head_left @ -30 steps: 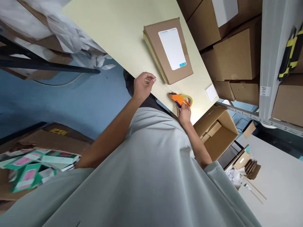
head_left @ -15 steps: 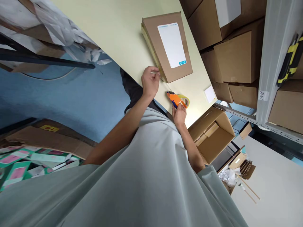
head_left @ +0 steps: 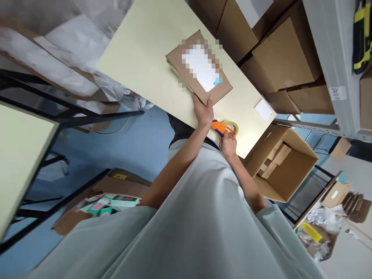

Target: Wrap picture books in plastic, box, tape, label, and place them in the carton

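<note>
Cardboard box (head_left: 201,69) lying flat on the tabletop (head_left: 139,50) between its long edges, gripped by the near corner in the left hand (head_left: 203,113). Orange tape dispenser (head_left: 220,128) clasped in the right hand (head_left: 228,143), by the tabletop's near edge towards the right end; white pad (head_left: 263,109) at the far right corner.

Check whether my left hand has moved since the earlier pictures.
Yes. Against the table, your left hand has moved rightward along the near edge, to the near end of the cardboard box.
</note>
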{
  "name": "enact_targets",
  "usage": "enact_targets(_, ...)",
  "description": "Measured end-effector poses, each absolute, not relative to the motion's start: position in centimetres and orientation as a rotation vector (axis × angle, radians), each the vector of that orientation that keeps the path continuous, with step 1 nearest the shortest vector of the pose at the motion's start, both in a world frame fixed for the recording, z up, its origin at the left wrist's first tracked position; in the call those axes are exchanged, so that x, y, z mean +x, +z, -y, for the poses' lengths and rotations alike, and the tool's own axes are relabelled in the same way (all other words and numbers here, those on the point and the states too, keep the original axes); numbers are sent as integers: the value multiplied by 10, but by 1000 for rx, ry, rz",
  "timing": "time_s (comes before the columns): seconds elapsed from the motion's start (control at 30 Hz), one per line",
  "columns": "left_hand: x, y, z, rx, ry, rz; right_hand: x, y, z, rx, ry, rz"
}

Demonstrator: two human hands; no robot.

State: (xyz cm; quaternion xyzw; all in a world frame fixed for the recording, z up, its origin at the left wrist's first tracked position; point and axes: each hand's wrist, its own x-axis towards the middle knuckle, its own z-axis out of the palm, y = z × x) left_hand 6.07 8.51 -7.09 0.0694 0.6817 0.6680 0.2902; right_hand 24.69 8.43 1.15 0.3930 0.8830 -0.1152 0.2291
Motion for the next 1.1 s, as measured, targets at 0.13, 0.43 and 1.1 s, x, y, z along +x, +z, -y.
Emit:
enact_targets(0.13, 20, -68, -53, 387, 1602, -1801, 231, 13, -73, 1018, -489, -2435)
enact_targets(0.43, -25, -60, -20, 736, 1197, -1878, 217, 8, -54, 1035, -776, -2405)
enact_targets(1.1, -26, -57, -19, 864, 1042, -1929, 239, -6, -219, 1212, -327, -2577)
